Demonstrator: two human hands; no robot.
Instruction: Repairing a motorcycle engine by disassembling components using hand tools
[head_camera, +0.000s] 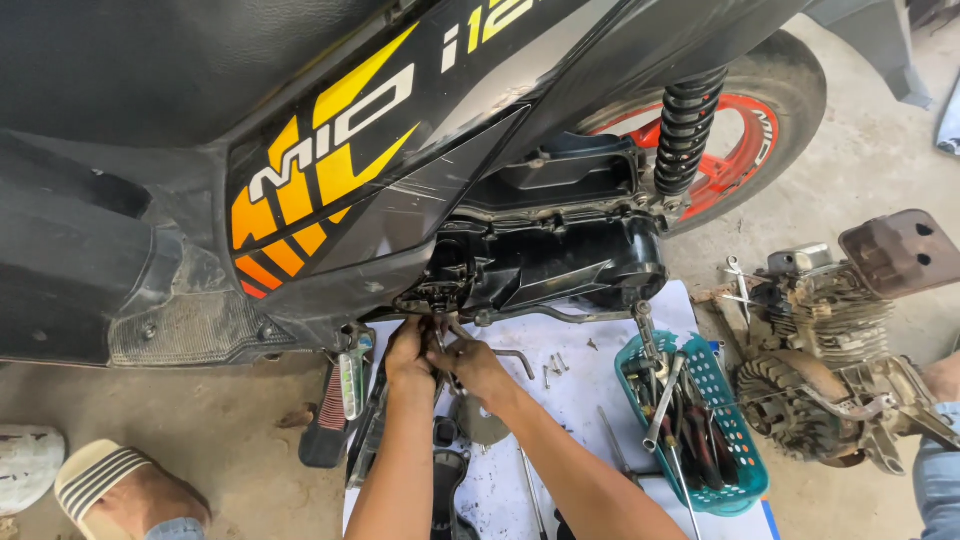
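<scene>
A: Head view: where does the work sit relative to the hands?

B: Straight ahead and slightly above them. Both hands reach up under the black engine casing (545, 262) of the scooter (330, 170), to the small cluster of metal parts (432, 296) at the casing's left end. The casing's long axis runs left to right, toward the rear wheel (745, 140).

A: Which hand is nearer?

B: The left hand (408, 352) is right beneath the cluster, fingers curled up against it. The right hand (470, 362) sits just beside, closed around what seems a thin tool, though I cannot tell exactly what it is.

A: And the casing itself?

B: Black, glossy with grime, open-faced. Below lie a white sheet (580, 400) on the floor, loose bolts (553, 366) and a teal basket (742, 478) of tools.
</scene>
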